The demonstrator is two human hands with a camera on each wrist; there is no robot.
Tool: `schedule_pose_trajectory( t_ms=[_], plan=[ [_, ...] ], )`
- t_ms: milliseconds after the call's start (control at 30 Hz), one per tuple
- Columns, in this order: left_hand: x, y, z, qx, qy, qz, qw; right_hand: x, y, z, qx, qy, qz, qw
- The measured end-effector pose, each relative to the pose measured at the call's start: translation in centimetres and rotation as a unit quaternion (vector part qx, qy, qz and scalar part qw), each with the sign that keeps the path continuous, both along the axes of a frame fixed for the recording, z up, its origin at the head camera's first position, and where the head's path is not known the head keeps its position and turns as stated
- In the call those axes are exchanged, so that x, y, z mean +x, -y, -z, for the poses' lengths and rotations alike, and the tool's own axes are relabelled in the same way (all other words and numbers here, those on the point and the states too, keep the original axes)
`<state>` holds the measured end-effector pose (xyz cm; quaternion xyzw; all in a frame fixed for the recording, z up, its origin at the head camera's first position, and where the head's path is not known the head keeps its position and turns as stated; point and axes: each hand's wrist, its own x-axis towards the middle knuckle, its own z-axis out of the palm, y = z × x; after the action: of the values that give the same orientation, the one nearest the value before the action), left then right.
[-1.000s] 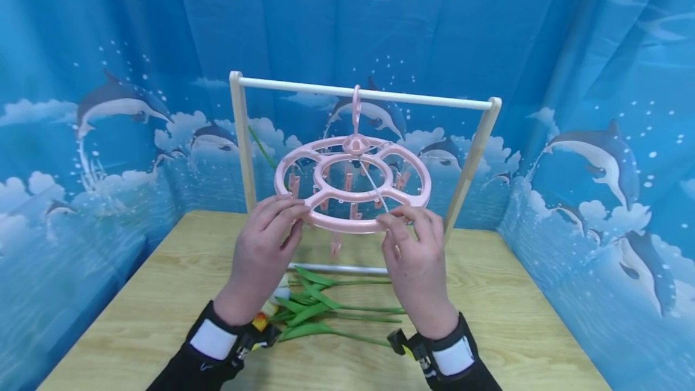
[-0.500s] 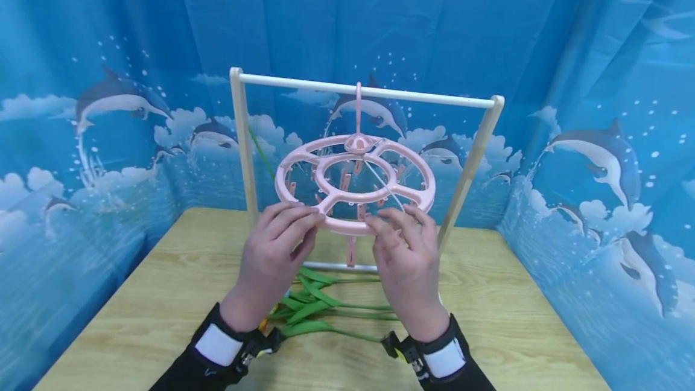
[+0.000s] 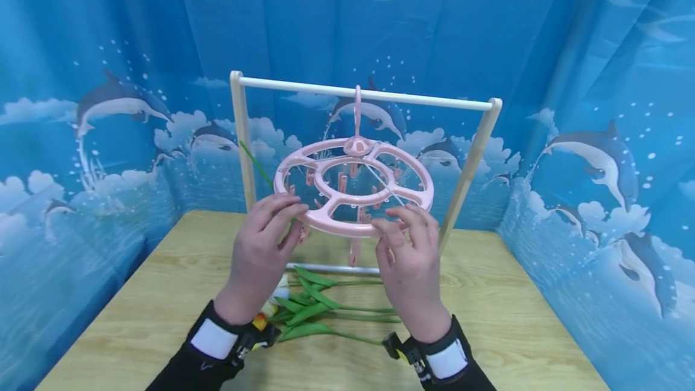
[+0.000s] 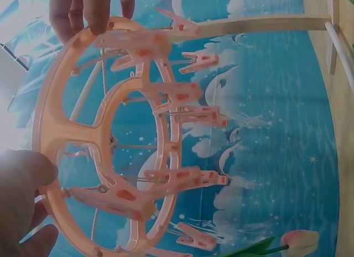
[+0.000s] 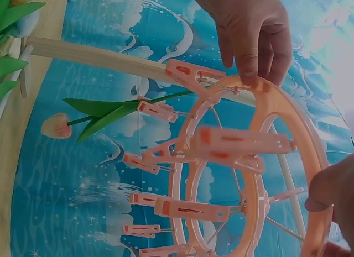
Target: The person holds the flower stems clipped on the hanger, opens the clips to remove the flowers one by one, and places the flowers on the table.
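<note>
A pink round clip hanger hangs by its hook from the white rail of a wooden stand. Several pink clothes pegs dangle under its rings. My left hand pinches the outer ring at the near left. At the near right, my right hand has its fingertips on the ring, thumb and fingers on either side of it. One pale pink tulip hangs head down from the far left side of the hanger; its green stem shows behind the ring in the head view.
Several tulips with green leaves lie on the wooden table beneath the hanger, partly hidden by my left wrist. The stand's wooden post rises at the right. A blue dolphin curtain surrounds the table.
The hanger has turned a little, its near edge swinging right and the tulip's stem coming nearer on the left. My left hand has moved right with the ring, then back left.
</note>
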<state>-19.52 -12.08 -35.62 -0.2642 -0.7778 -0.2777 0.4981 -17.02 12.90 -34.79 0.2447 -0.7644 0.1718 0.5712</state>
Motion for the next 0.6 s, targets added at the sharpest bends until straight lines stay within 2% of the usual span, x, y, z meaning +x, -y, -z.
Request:
schedule_pose_trajectory(
  t_ms=[333,467,600],
  plan=[
    [1.0,-1.3,0.1,-0.026,-0.029,0.035,0.9986,0.1,0.6,0.2,0.006,-0.005,-0.022,1.000],
    [1.1,-1.5,0.1,-0.022,-0.034,0.033,0.9986,0.1,0.7,0.3,0.008,-0.003,-0.021,1.000],
    [0.6,-1.2,0.2,-0.015,-0.040,0.014,0.9990,0.1,0.7,0.3,0.009,-0.001,-0.023,1.000]
  ],
)
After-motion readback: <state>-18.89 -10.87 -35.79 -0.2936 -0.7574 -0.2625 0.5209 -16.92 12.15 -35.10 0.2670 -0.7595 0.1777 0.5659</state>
